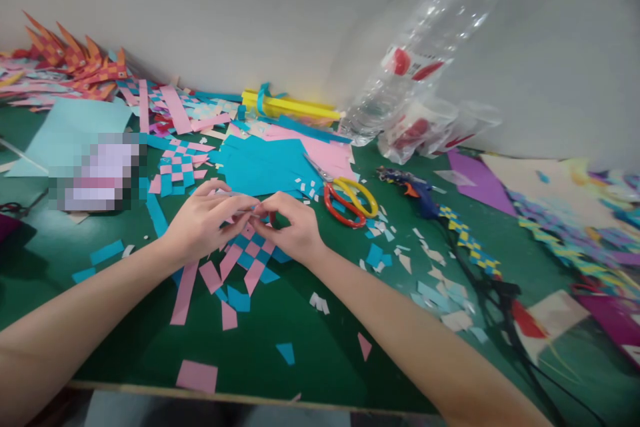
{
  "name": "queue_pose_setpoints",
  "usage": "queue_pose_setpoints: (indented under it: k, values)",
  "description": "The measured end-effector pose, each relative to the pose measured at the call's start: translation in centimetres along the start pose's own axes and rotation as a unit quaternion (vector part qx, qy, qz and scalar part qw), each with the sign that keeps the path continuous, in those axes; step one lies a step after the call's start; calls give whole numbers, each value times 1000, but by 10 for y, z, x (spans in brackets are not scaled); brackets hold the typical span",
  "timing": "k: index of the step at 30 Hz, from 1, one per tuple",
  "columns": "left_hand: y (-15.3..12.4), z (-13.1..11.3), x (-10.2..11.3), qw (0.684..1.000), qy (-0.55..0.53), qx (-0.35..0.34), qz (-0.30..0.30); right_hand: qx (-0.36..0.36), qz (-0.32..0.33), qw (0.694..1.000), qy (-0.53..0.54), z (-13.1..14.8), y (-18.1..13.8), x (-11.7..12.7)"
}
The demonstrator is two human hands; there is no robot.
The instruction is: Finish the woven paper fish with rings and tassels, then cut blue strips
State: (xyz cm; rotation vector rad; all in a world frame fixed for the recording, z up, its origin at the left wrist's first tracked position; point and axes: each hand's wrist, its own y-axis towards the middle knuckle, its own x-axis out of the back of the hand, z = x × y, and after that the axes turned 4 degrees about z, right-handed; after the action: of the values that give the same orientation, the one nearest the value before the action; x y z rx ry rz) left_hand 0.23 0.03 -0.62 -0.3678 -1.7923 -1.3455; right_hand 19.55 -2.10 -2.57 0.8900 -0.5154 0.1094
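Near the middle of the table, my left hand (203, 220) and my right hand (295, 227) meet, their fingertips pinched close together. Both grip the upper part of a woven piece of pink and blue paper strips (256, 250). Its checkered body and loose pink strip ends hang below my fingers. What lies right between the fingertips is mostly hidden. Just beyond my right hand are scissors (350, 200) with one red and one yellow handle loop. A second checkered pink and blue paper weave (177, 163) lies past my left hand.
Blue paper sheets (265, 163) lie behind my hands. A blue glue gun (420, 197) with a black cable is to the right. A clear plastic bottle (400, 73) leans at the wall. Paper scraps (197, 375) dot the green table (340, 360). Orange woven pieces (90, 60) stand back left.
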Motion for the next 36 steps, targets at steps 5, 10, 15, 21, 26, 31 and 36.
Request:
queue_pose_setpoints:
  k: [5,10,15,21,26,31,36]
  values:
    - [0,0,-1,1000,3,2,-15,-52,10,998,-29,-1,-2,-1]
    - [0,-2,0,999,7,9,-35,-51,4,998,-31,0,-3,-2]
    - [1,-3,1,1000,-5,7,-20,-1,-7,1000,-18,1,-1,-3]
    - [3,-5,2,999,-33,6,-19,65,-33,988,-136,1,-1,-3]
    - [5,-5,5,997,-71,38,-5,83,-22,981,-172,-1,0,-2]
    - [7,-8,6,987,-132,94,-11,124,23,969,-214,-4,1,7]
    - [5,7,10,976,-164,141,-27,192,63,952,-230,3,-3,12]
